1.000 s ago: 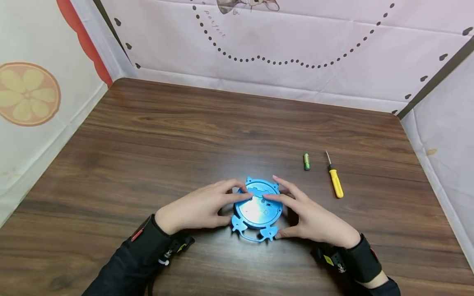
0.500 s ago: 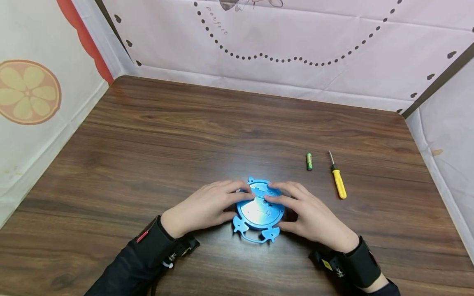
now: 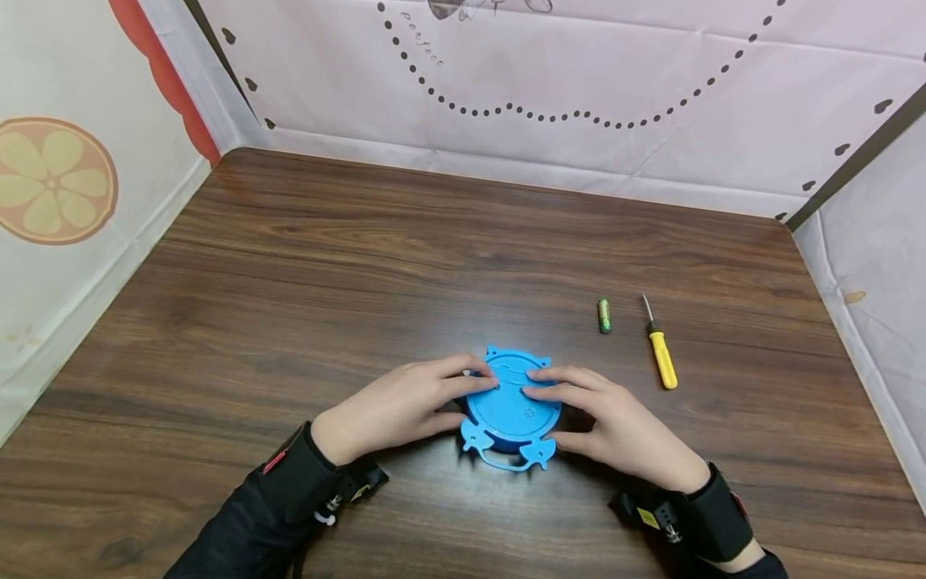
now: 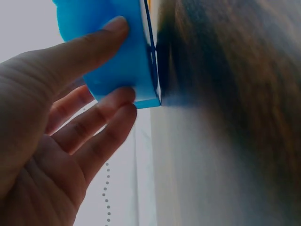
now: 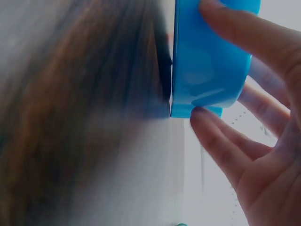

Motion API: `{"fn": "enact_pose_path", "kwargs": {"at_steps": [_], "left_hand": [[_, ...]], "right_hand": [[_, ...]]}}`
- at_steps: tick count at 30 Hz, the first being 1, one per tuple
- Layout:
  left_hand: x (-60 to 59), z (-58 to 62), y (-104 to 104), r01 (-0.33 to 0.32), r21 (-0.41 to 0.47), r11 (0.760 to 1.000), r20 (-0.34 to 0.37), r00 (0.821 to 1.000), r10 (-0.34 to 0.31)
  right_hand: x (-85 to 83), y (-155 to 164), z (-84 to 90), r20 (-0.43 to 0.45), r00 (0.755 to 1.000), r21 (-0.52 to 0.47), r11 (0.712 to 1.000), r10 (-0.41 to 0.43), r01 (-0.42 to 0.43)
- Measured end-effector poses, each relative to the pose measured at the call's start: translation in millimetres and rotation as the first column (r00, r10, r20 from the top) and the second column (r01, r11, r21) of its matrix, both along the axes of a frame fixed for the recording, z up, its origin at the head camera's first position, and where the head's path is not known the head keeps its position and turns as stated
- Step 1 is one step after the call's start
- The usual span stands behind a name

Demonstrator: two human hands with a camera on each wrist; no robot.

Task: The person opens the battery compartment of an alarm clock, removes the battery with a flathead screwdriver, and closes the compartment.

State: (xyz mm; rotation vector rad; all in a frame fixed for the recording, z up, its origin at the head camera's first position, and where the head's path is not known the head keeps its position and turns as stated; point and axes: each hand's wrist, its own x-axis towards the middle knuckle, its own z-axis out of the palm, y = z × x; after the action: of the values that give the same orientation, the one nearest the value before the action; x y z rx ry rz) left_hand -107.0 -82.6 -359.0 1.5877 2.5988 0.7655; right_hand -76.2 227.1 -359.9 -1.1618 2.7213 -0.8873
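Hands are set on either side of a round blue plastic toy [image 3: 511, 406], which lies flat, back side up, on the wooden table [image 3: 362, 241] near the front edge. The left hand [image 3: 394, 406] is laid against the toy's left side, its fingertips reaching over the top onto the back panel and its thumb pressed against the near rim; in the left wrist view the thumb [image 4: 89, 47] is seen on the blue casing [image 4: 120, 61] with the other fingers wrapped under its edge, so the toy is being grasped. The right hand [image 3: 611, 422] is matched on the other side, fingers laid across the panel and thumb tucked against the lower right rim; in the right wrist view the blue body [image 5: 207, 61] is seen pinched between a finger [image 5: 235, 33] above and another below. Small ear-like tabs are shown at the toy's far edge, and two feet joined by a loop at the near edge. Beyond the right hand, well apart from the toy, a green battery [image 3: 604, 315] is lying on the table, and just beside it a screwdriver with a yellow handle [image 3: 660, 354], tip pointed away. Printed cloth walls [image 3: 579, 72] are seen round the table
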Motion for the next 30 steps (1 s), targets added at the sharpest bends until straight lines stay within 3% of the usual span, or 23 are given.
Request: {"fn": "enact_pose_path", "kwargs": {"at_steps": [9,15,24,30], "left_hand": [[-0.3,3.5,-1.2,0.013,0.063,0.998,0.056,0.998,-0.016],[0.0,3.5,-1.3,0.013,0.135,0.991,0.086,0.996,-0.025],[2.6,6.4,-0.8,-0.022,0.327,0.945,0.185,0.982,-0.041],[4.7,8.5,1.6,-0.074,0.376,0.924,0.269,0.963,-0.033]], "right_hand": [[0.2,8.6,1.1,0.134,0.991,-0.169,0.986,0.025,-0.002],[2.1,14.7,5.2,0.225,0.974,-0.250,0.967,0.014,0.044],[6.0,15.1,14.0,0.349,0.936,-0.373,0.924,0.051,0.089],[10.0,10.9,18.1,0.357,0.934,-0.372,0.915,-0.017,0.159]]}}
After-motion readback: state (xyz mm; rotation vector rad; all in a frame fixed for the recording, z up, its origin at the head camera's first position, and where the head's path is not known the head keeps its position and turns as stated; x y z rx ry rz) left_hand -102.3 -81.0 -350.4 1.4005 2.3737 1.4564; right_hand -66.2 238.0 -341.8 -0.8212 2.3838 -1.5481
